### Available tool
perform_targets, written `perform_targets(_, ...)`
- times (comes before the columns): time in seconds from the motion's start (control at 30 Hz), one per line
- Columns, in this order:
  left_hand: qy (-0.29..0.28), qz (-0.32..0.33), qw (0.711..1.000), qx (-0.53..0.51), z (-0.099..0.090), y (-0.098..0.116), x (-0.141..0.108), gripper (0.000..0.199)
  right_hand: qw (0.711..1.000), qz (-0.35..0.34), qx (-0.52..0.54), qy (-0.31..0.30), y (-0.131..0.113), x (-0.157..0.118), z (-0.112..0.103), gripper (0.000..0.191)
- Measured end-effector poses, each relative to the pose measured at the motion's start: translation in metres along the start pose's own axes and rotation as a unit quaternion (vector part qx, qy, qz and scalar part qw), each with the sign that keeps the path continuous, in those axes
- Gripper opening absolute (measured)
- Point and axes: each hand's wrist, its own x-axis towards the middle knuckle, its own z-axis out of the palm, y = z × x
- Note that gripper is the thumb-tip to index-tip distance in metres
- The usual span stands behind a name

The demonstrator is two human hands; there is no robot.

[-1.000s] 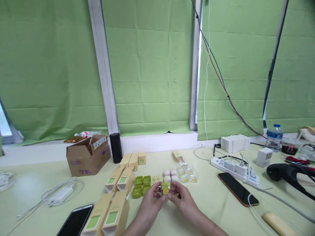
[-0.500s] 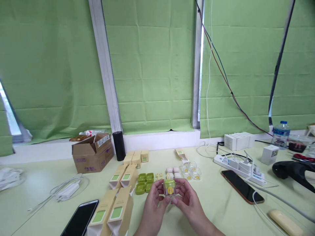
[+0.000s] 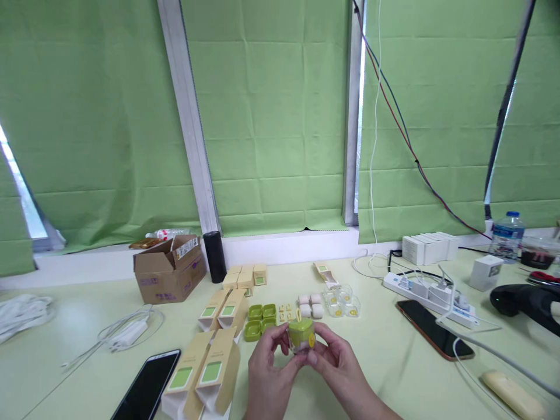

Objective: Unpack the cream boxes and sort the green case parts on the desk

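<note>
A small clear container with a green lid [image 3: 301, 333], a loop on top and a yellow round mark on its side, is held between my two hands above the table. My left hand [image 3: 275, 368] grips it from the left, and my right hand [image 3: 335, 360] from the right, with both thumbs low on its near side. Just beyond lie green square lids [image 3: 254, 331], small yellow loop pieces [image 3: 285, 309], white cylindrical pieces [image 3: 311, 305] and clear containers [image 3: 342, 302] with yellow marks.
Beige cartons [image 3: 217, 373] stand at left, beside a phone [image 3: 146, 385]. Farther back are a cardboard box [image 3: 170, 273] and a black cylinder [image 3: 214, 256]. On the right are another phone [image 3: 433, 329], a power strip [image 3: 431, 298] with cables and a cream oblong object [image 3: 511, 394].
The green-lidded container has been turned and tilted between my hands, so its yellow mark now faces more to the right. The whole view has shifted slightly.
</note>
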Motion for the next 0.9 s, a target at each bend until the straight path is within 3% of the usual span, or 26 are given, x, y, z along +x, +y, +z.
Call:
perform_targets(0.1, -0.032, 0.051, 0.998, 0.034, -0.001, 0.004, 0.001, 0.043, 0.999, 0.040, 0.009, -0.009, -0.002, 0.000, -0.003, 0.049)
perform_targets(0.23, -0.066, 0.069, 0.994, 0.050, -0.002, 0.009, 0.001, 0.036, 0.997, 0.031, 0.064, 0.027, -0.004, 0.001, -0.006, 0.050)
perform_targets(0.43, -0.063, 0.008, 0.998, 0.026, 0.002, -0.004, -0.002, 0.053, 0.989, 0.049, 0.131, 0.041, -0.005, 0.002, -0.008, 0.043)
perform_targets(0.63, -0.088, -0.050, 0.995, 0.024, 0.004, -0.002, -0.007, 0.045, 0.986, 0.091, 0.143, 0.011, 0.006, 0.002, -0.015, 0.031)
perform_targets(0.77, -0.066, -0.001, 0.995, 0.080, 0.001, 0.002, -0.008, 0.043, 0.986, 0.100, 0.131, 0.001, 0.004, 0.000, -0.013, 0.041)
perform_targets(0.9, -0.073, 0.127, 0.978, 0.150, -0.004, -0.001, -0.007, 0.039, 0.989, 0.098, 0.111, -0.022, 0.003, -0.002, -0.004, 0.053)
